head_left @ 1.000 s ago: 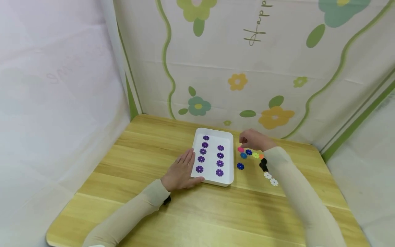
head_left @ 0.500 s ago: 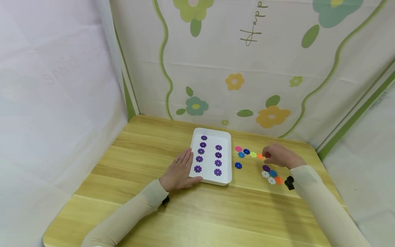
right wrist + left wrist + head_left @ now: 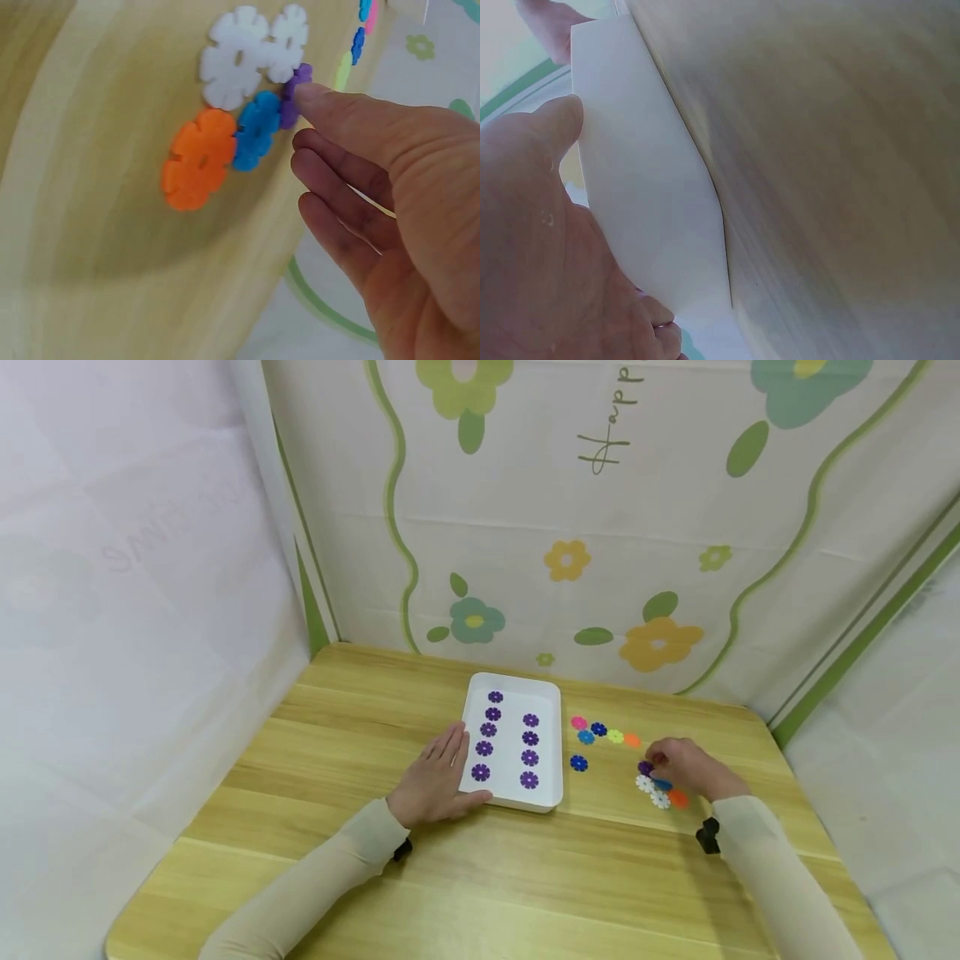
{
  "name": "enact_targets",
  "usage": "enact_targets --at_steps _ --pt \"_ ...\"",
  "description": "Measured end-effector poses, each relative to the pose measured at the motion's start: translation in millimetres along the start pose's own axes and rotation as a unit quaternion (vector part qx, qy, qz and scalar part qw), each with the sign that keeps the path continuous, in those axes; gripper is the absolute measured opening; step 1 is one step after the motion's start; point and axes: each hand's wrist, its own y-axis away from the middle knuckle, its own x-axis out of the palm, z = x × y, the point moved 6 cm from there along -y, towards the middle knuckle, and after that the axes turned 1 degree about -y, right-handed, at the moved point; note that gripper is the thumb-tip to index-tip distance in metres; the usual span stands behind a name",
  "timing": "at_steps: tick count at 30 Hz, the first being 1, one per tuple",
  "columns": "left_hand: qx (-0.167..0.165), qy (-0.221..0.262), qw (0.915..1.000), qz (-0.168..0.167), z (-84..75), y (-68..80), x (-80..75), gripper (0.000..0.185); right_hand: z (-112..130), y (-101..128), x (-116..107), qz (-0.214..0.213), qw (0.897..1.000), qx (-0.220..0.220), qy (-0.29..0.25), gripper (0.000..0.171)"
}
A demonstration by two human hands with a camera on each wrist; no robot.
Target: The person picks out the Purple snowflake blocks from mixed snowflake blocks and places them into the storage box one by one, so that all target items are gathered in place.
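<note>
My left hand [image 3: 433,781] lies with straight fingers along the left side of a white tray [image 3: 551,806], its thumb by the near edge. In the left wrist view the thumb and palm touch the tray's outer wall [image 3: 641,150]. Two columns of purple snowflake discs lie in the tray. At the right, my right hand [image 3: 686,767] is over a loose purple snowflake disc [image 3: 294,97], the thumb tip at its edge and the other fingers bent. The index fingertip is hidden, so a pinch cannot be confirmed. Blue [image 3: 257,131], orange [image 3: 199,160] and white discs [image 3: 235,58] lie beside it.
Between tray and right hand lie pink [image 3: 579,723], yellow [image 3: 615,737], orange [image 3: 632,740] and several blue discs [image 3: 579,763]. The wooden table [image 3: 465,893] meets flowered cloth [image 3: 510,543] at the back and sides.
My right hand has moved right from near the pink disc, past the orange one, then nearer me to the purple disc. The left hand stays at the tray.
</note>
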Motion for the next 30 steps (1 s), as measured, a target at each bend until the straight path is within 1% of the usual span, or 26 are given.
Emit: enact_targets --at_steps 6,8,15,19,25,30 --pt "0.000 0.000 1.0000 0.002 -1.2 0.2 -1.5 0.106 -3.0 -0.9 4.8 0.001 1.000 -0.004 -0.014 0.017" --pt "-0.001 0.001 1.0000 0.001 -1.3 0.0 -1.5 0.106 -2.9 -2.0 4.1 0.007 1.000 -0.007 -0.018 0.017" --pt "-0.001 -0.002 1.0000 0.003 -2.3 -0.2 -1.2 0.106 -7.2 -7.2 -1.7 0.035 0.999 0.007 -0.020 0.015" --pt "0.000 -0.002 1.0000 0.000 -1.7 -0.9 0.9 0.106 -9.8 -10.6 -3.0 0.033 0.999 0.009 -0.026 0.011" --pt "0.000 -0.007 1.0000 0.001 -1.4 -1.1 1.5 0.106 -13.5 -14.6 -3.2 0.020 0.999 0.019 -0.044 0.012" --pt "-0.001 -0.006 1.0000 -0.001 -0.8 -0.6 -0.3 0.106 -11.3 -20.1 -9.9 0.024 0.998 0.009 -0.061 0.003"
